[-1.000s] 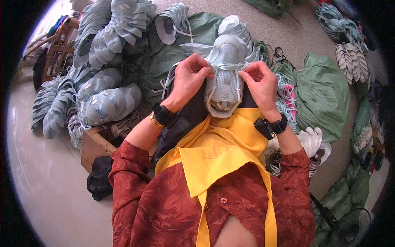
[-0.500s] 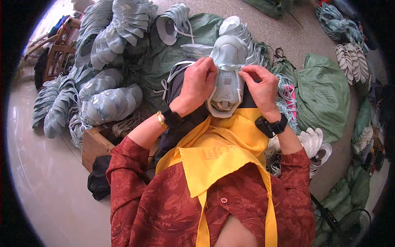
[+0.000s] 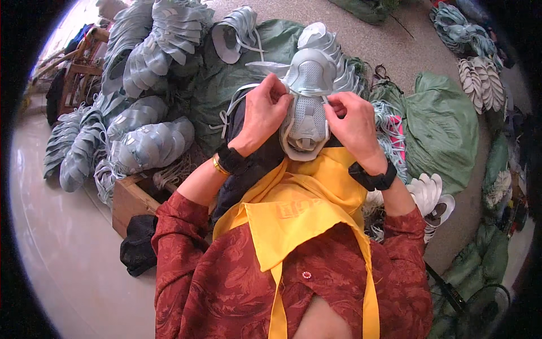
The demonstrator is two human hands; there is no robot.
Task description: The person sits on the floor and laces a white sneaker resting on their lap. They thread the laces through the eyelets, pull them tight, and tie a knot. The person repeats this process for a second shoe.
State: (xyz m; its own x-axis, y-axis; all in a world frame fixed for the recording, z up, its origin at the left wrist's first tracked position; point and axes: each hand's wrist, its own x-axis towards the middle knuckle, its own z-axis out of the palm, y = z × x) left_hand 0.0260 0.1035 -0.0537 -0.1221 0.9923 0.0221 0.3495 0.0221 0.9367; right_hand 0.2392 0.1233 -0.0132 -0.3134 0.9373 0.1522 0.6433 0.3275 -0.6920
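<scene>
A pale grey-blue shoe upper (image 3: 306,110) is lying lengthwise on the person's lap, its open end toward the yellow apron (image 3: 299,212), as both hands are working at its lace (image 3: 237,101). The left hand (image 3: 262,113) is pinching the lace against the upper's left edge; the right hand (image 3: 353,121) is closing its fingertips on the strand at the right edge. Each wrist is wearing a black band. More uppers (image 3: 149,144) are lying stacked in rows along the left side of the floor (image 3: 62,248), beside a wooden crate (image 3: 132,198). Green sacks (image 3: 446,127) are sitting to the right, with white soles (image 3: 432,198) just beside them.
</scene>
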